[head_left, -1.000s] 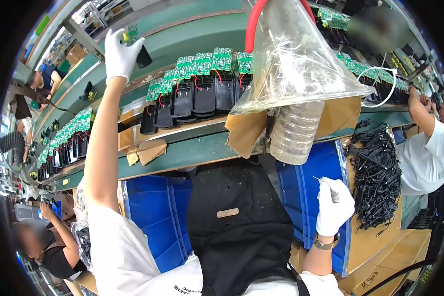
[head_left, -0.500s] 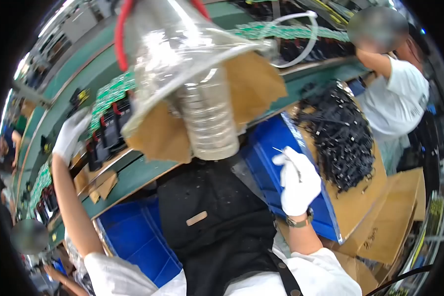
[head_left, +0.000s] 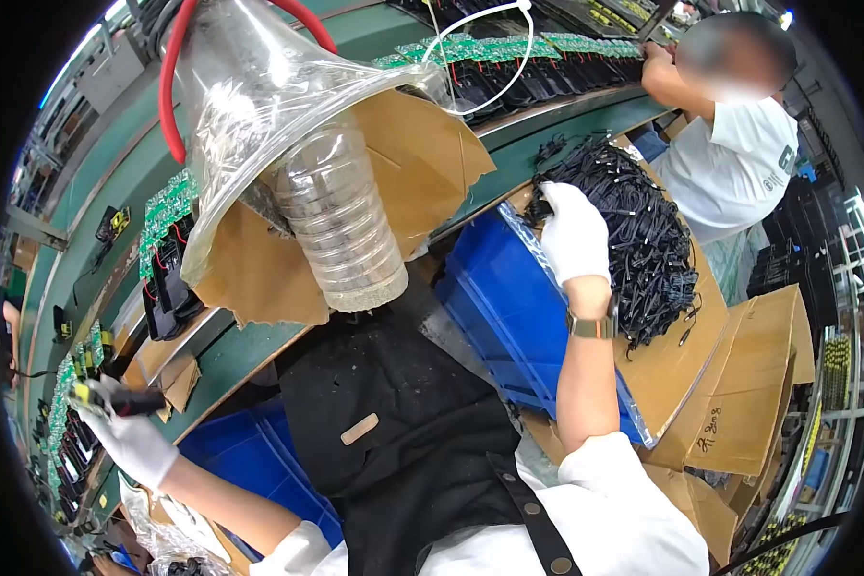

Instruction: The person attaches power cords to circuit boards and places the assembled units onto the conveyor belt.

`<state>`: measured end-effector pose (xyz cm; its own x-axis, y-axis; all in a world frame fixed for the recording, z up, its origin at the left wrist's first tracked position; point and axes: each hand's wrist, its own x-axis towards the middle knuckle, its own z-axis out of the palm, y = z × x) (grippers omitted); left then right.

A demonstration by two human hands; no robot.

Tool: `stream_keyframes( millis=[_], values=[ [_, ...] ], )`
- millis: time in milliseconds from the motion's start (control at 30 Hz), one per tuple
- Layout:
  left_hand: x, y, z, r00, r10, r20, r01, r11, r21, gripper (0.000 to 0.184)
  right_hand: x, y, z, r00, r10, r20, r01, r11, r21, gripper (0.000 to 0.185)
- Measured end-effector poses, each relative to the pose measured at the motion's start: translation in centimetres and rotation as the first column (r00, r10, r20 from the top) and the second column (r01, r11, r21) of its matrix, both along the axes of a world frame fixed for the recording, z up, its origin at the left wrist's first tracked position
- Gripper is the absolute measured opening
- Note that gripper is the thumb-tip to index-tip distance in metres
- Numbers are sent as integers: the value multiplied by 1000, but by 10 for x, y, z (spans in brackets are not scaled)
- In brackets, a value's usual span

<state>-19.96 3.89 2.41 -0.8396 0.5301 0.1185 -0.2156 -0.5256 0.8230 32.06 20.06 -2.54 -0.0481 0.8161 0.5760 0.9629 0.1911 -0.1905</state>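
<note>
My left hand (head_left: 130, 437), in a white glove, is closed on a small black device (head_left: 134, 401) with a yellow part, beside a row of green circuit boards (head_left: 60, 408) at the far left. My right hand (head_left: 574, 230), also gloved, reaches to the left edge of a pile of black cables (head_left: 643, 250). Its fingers are bent at the cables, and what they hold, if anything, is hidden. The cables lie on a cardboard sheet (head_left: 686, 384) over a blue bin (head_left: 509, 307).
A clear plastic funnel (head_left: 259, 106) with a ribbed bottle (head_left: 341, 226) and cardboard hangs at the bench edge. More circuit boards (head_left: 168, 216) with black cases stand on the green bench. A co-worker (head_left: 730, 154) is at the upper right. Open cardboard boxes (head_left: 739, 384) stand at the right.
The view has swung to the right. My left hand has come down toward the far-left boards with the black device in it. My right hand has moved up to the cable pile.
</note>
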Motion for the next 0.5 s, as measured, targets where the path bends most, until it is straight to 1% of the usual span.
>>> stream_keyframes(
  millis=[33,67,100,133,167,200,233,267,300,333,367,400,467,500],
  values=[
    [36,-1,17,995,53,83,-50,998,-33,45,1,5,-8,1000,-27,15,28,998,-52,30],
    [57,0,27,981,108,164,-98,993,-70,47,1,6,-6,1000,-25,14,26,998,-51,30],
    [16,-16,-16,999,-39,-17,39,998,44,48,0,7,-2,997,-73,15,74,991,-112,26],
    [19,-21,-20,999,-36,-17,37,998,44,48,0,8,2,993,-120,21,122,977,-174,24],
    [28,-26,-21,997,-83,-11,83,995,51,47,1,9,5,990,-129,-60,122,986,-113,21],
    [35,-31,-23,992,-130,-4,130,990,56,47,4,9,12,989,-76,-124,74,997,-22,19],
    [41,-36,-26,989,-144,-38,144,990,-3,49,3,6,23,989,-61,-137,78,990,117,19],
    [43,-40,-29,989,-141,-38,141,990,-6,49,1,3,36,988,-44,-148,81,964,255,19],
    [45,-44,-33,991,-134,-27,131,988,-78,49,-5,-4,51,973,-85,-212,140,957,256,20],
    [59,-41,-23,992,-125,-17,121,981,-150,49,-10,-14,64,953,-126,-275,198,947,252,22],
    [82,-34,-19,999,-19,-38,12,986,-164,50,-12,-21,70,947,-111,-301,200,937,286,24],
    [93,-34,-18,999,-17,-35,11,987,-163,50,-17,-31,79,947,-79,-311,182,930,320,26],
    [110,-34,-19,989,-134,-70,109,951,-290,52,-31,-54,91,931,-37,-364,132,962,240,27],
    [128,-28,-10,987,-127,-96,82,924,-375,53,-35,-64,93,928,-16,-371,93,977,190,28]
  ],
)
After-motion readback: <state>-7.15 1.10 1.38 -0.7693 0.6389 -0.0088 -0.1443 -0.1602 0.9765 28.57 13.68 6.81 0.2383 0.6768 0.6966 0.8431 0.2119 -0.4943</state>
